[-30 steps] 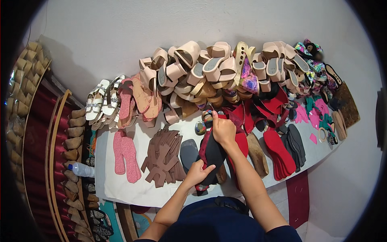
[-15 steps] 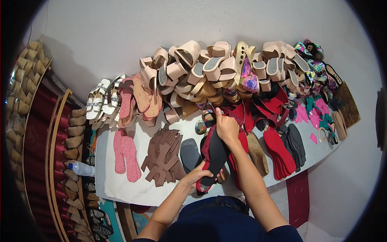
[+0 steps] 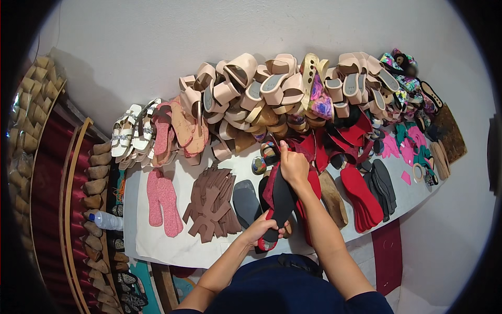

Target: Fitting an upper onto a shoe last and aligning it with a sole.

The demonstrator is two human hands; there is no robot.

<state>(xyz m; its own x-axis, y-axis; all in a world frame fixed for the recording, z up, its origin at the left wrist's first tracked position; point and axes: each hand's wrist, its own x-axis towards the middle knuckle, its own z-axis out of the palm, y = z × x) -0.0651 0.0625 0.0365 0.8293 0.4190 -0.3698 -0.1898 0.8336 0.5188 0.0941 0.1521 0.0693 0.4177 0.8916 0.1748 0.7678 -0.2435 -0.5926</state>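
Note:
A red sandal with a dark grey sole [image 3: 283, 201] is in both my hands above the front of the table, its sole turned up toward me. My right hand [image 3: 294, 170] grips its far end, with the thumb pressed on the sole. Closer to my body, my left hand [image 3: 260, 229] closes round the near end, thumb along the edge. Most of the upper is hidden beneath the sole. Left of it lies a grey sole [image 3: 246, 199]. Partly behind my right forearm are other red pieces and a wooden shoe last [image 3: 333, 199].
Finished beige heeled sandals [image 3: 272, 83] are heaped along the wall. The white-covered table [image 3: 149, 246] also bears brown straps [image 3: 210, 204], pink insoles [image 3: 166, 206], red insoles [image 3: 361, 201] and grey soles [image 3: 383, 188]. At left stand a water bottle [image 3: 108, 220] and racks of lasts [image 3: 95, 186].
The sandal's near end has shifted slightly to the right and turned a little, with my left hand moving along with it. My right hand keeps its grip at the far end.

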